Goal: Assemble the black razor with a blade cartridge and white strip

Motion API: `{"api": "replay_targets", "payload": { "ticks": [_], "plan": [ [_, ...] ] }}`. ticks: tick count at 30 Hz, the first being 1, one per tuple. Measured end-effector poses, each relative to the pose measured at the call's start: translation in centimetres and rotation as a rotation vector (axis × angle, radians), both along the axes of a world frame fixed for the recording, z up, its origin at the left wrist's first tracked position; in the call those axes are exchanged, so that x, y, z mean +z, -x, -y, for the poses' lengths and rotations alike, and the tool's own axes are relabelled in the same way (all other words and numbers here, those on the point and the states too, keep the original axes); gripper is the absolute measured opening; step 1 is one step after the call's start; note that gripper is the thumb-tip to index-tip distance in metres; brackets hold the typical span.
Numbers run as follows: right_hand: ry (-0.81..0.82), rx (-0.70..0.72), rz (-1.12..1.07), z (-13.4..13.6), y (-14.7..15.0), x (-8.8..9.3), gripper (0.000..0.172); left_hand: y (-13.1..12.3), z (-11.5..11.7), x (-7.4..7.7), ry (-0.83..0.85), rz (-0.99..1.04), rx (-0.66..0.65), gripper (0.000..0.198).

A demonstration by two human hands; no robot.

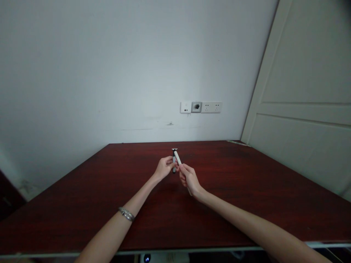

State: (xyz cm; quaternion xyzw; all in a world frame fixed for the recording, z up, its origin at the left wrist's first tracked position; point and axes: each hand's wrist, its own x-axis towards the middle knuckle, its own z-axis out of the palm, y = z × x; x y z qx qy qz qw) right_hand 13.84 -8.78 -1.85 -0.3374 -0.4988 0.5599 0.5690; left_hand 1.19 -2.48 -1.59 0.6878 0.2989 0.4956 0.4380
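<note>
Glossy wood tabletop [233,175], shiny metal bracelet [126,214]

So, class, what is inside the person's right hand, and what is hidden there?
A slim white stick: its upper length shows beyond the right hand, and apparently its other end below. The hand covers the stretch between.

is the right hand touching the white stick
Touching: the head view shows the right hand closed around the white stick, whose far part juts out beyond the grip.
</note>
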Motion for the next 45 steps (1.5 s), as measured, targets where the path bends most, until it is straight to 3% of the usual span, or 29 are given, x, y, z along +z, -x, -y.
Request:
{"api": "replay_targets", "payload": {
  "ticks": [6,13,17,24,31,37,42,45],
  "plan": [
    [-0.095,-0.06,-0.01,-0.5,0.3,0.8,0.034,0.0,-0.1,0.0,-0.004,-0.003,-0.03,0.024],
    [-0.079,-0.033,0.056,-0.1,0.6,-0.4,0.034,0.6,-0.5,0.3,-0.041,-0.007,0.045,0.023],
    [-0.142,-0.044,0.006,-0.5,0.5,0.5,0.033,0.5,-0.2,0.5,-0.015,-0.004,-0.003,0.026],
    [-0.044,0.019,-0.03,-0.3,1.2,0.2,0.033,0.6,-0.4,0.4,-0.039,-0.015,0.015,0.023],
    [-0.109,-0.008,-0.108,-0.7,1.3,1.5,0.034,0.7,-0.3,0.6,-0.03,-0.001,0.003,0.027],
    [-0.063,0.025,-0.084,-0.7,1.5,0.7,0.035,0.6,-0.1,0.7,-0.035,-0.012,0.028,0.026],
    [-0.129,0.006,-0.118,-1.4,1.7,1.7,0.034,0.7,-0.1,0.6,-0.041,-0.016,0.025,0.027],
    [-0.105,-0.005,-0.13,-1.9,1.7,1.4,0.034,0.7,-0.2,0.5,-0.059,-0.018,0.024,0.028]
  ]
}}
